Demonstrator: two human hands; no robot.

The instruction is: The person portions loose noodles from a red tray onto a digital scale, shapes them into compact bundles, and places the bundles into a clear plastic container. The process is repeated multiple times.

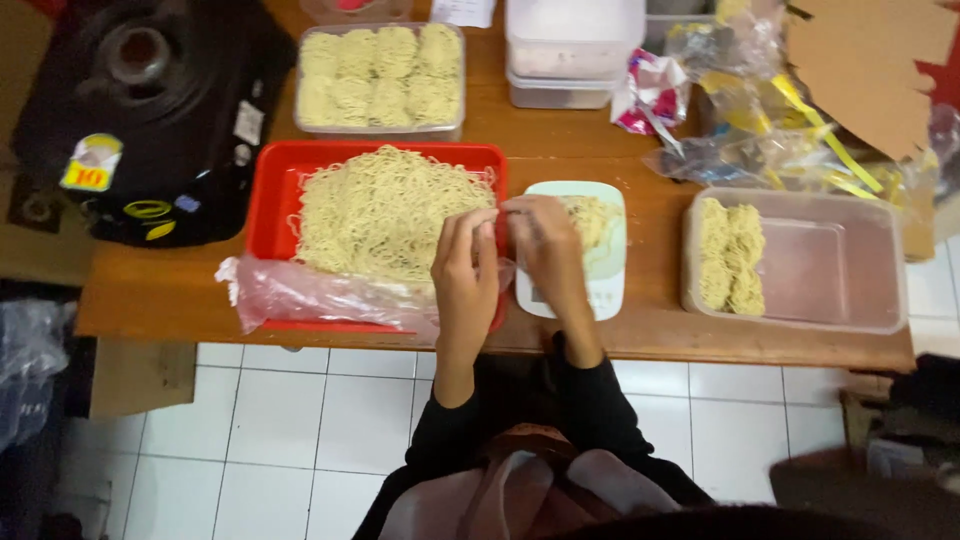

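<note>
1 view only, head-worn, looking almost straight down over the person's own dark sleeves. Brown wooden table point(600, 340) runs across the upper frame, its near edge mid-picture; white tiled floor point(300, 420) fills the lower part. Moderately close: both hands sit near centre, table ends cropped.

Bare wood between scale point(612, 290) and clear tub point(800, 258); red tray point(268, 215) hard left.

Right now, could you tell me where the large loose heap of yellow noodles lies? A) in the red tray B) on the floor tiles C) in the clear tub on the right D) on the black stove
A: the loose noodle heap fills the red tray, just left of both hands; the right-hand clear tub holds only two small portions.
</note>
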